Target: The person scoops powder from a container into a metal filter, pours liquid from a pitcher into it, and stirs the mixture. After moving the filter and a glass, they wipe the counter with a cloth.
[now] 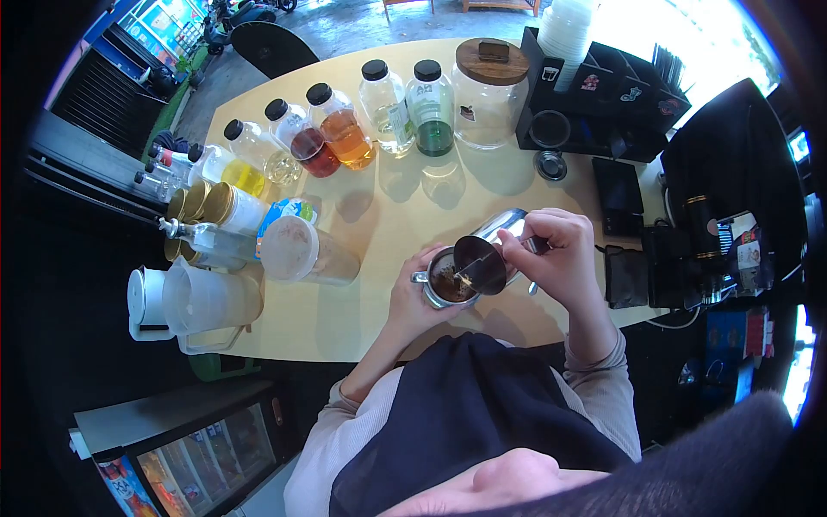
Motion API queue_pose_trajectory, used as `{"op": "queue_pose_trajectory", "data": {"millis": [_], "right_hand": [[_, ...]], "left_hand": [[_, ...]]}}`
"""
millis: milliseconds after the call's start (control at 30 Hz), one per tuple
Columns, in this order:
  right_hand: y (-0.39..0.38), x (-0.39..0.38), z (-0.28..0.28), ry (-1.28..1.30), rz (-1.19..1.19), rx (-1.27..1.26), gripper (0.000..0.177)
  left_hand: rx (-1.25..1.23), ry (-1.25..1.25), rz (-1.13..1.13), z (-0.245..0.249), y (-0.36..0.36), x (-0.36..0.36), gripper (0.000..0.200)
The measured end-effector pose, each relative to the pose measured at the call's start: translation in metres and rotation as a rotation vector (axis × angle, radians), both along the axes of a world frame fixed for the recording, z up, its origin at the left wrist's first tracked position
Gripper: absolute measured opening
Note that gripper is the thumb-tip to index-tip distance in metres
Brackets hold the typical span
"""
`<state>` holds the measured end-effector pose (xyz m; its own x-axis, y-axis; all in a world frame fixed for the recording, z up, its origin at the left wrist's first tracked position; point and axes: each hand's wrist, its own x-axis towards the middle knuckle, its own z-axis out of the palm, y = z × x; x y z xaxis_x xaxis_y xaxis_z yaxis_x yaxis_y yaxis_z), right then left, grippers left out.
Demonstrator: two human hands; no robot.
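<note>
Head view: my left hand (415,300) is closed round one small metal cup (444,286) of dark liquid, near the counter's (388,207) front edge; my right hand (558,257) holds one steel pitcher (501,229) tilted over it; behind stand six black-capped bottles (345,129) and one wooden-lidded jar (489,90); labels too small to read.

right hand (558,258) tips steel pitcher (493,250) over cup (448,283), left hand (412,303) steadying.
</note>
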<state>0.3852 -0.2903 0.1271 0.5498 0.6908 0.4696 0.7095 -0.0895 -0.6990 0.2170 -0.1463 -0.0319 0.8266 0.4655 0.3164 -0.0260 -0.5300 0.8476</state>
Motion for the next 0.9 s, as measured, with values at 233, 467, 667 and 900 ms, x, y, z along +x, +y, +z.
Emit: {"op": "queue_pose_trajectory", "data": {"millis": [233, 467, 667, 900], "right_hand": [[0.002, -0.001, 0.0, -0.025, 0.024, 0.002, 0.036], [0.001, 0.0, 0.003, -0.089, 0.004, -0.111, 0.03], [0.001, -0.001, 0.005, -0.08, 0.016, -0.107, 0.029], [0.002, -0.002, 0.008, -0.115, 0.032, -0.124, 0.029]], "left_hand": [[-0.043, 0.025, 0.011, 0.006, -0.002, 0.0, 0.085], [-0.004, 0.017, 0.023, 0.017, -0.003, 0.0, 0.08], [0.002, 0.021, 0.03, 0.019, -0.004, 0.0, 0.077], [-0.044, 0.028, 0.028, 0.015, -0.004, 0.0, 0.079]]}}
